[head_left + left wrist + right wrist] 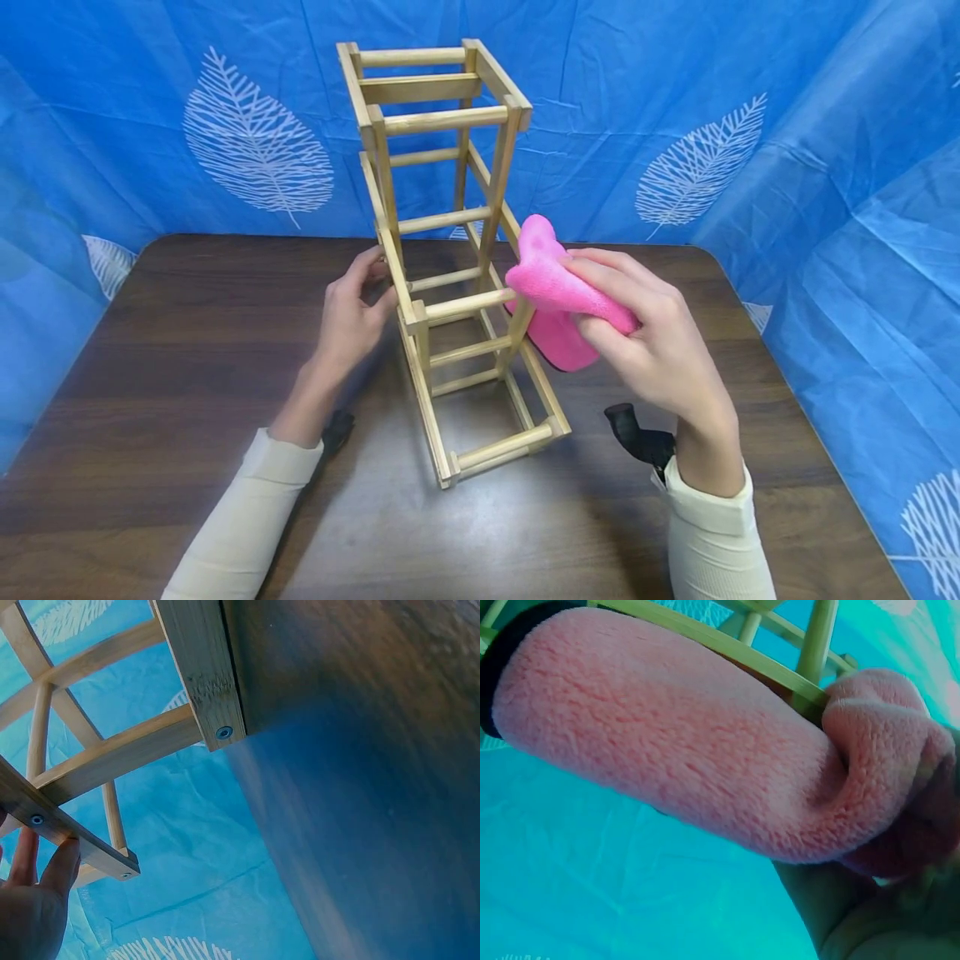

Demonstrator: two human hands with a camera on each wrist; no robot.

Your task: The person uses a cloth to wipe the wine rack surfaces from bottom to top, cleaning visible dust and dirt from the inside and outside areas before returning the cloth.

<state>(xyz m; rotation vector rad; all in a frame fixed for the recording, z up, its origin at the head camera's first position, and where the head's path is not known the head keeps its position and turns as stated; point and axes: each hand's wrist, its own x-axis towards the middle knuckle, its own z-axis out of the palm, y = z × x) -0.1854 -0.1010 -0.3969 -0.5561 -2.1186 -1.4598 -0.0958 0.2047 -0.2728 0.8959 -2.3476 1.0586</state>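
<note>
Blue sheeting [585, 125] with white leaf prints stands behind a dark wood-grain tabletop [187, 375], which carries a tall, open wooden rack [468, 304] at its middle, between the two hands. Left hand [352, 312]: fingers pinch a side slat partway up the frame; in the left wrist view they meet it near a screw head [37, 820]. Right hand [652, 321]: fingers are closed around a bunched pink cloth [558, 283], held against the rack's right side, with a loose flap hanging below. Principal hazard: tipping or sliding. The frame is narrow and probably light, so a sideways push from the cloth above the base could rock it or drag its lower rails across the tabletop if the left hand's hold is too slight. Secondary hazard: snagging. The hanging flap or its dark edging [491, 682] could catch on a slat end or a joint, and a sharp pull would then jerk the whole frame. Tertiary hazard: loss of hold. Cloth bunched this thickly may hide the edge beneath, allowing the fingers to slip past the rail. Clearance caution: the black fitting [641, 442] by the right wrist could strike the lower frame if that arm swings inward.
</note>
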